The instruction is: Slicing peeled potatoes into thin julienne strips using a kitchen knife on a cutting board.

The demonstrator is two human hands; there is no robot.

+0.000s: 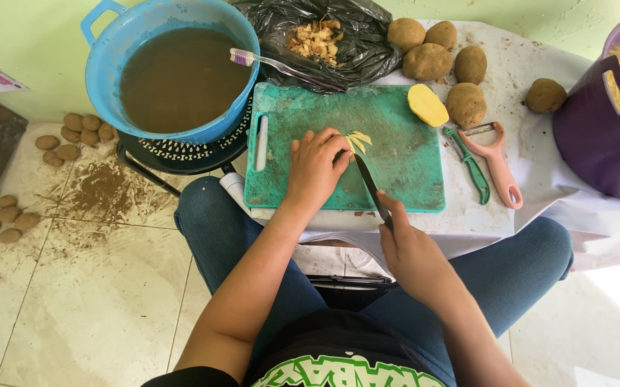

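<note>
Potato slices (358,139) half-hidden under left hand (315,166)

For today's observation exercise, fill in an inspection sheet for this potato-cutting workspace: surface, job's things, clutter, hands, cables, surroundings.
Surface: green cutting board on a white-covered table, stained and dusty.
Job's things: potato strips on the board; knife; a peeled half potato at the board's far edge.
Clutter: unpeeled potatoes, two peelers, black bag of peelings, blue tub of muddy water with a toothbrush, purple bucket of cut strips.
Hands: left hand presses on the strips; right hand grips the knife.
Cables: nothing seen.
Surroundings: tiled floor with dirt and loose potatoes.
</note>
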